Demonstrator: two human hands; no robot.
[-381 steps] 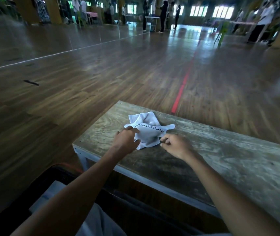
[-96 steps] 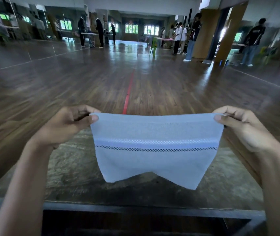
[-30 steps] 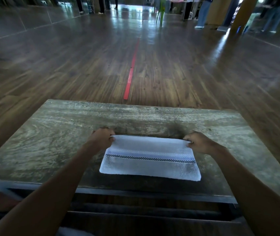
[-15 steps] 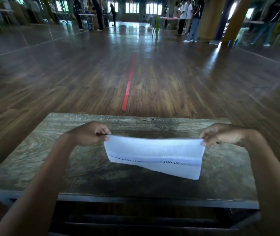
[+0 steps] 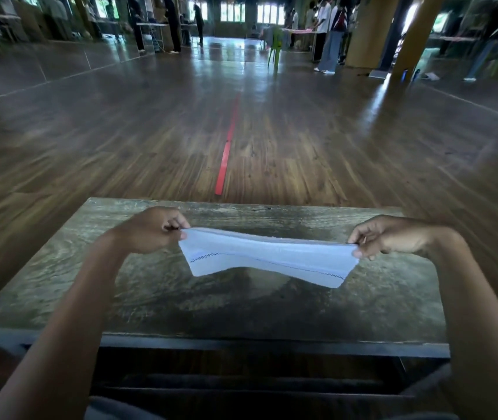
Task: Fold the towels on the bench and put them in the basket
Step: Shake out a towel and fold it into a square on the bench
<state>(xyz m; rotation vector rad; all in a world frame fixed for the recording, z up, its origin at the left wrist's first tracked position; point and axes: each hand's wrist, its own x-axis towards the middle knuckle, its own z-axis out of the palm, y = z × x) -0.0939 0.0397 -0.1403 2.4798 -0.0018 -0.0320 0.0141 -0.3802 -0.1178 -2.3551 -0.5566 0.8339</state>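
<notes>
Tension across the towel (image 5: 267, 256) explains the whole pose: the white cloth, with its thin checked stripe, is stretched level between two hands and held clear of the bench (image 5: 241, 307). Its near edge droops toward the worn wooden top without, as far as I can tell, touching it. Held this way the layers line up. Along the far edge the cloth looks doubled, so I judge one fold is already in and the pull is there to square the edges for the next. The left hand (image 5: 150, 231) pinches the left end, thumb and curled fingers (image 5: 170, 221) closed on the corner, the rest tucked toward the palm. The right hand (image 5: 393, 237) does the same at the right end, thumb below and forefinger on top, the other fingers loosely curled behind. Neither hand is spread; each is closed just enough to grip cloth and nothing else. They sit at about the same height, well apart, which makes for a straight fold line. No basket shows in this view — only a dark strip below the bench's near rim, too dim to read — so the towel's destination is out of sight. Beyond the bench a red tape line (image 5: 226, 153) runs away over the wooden floor (image 5: 120, 131), with people standing far off.
</notes>
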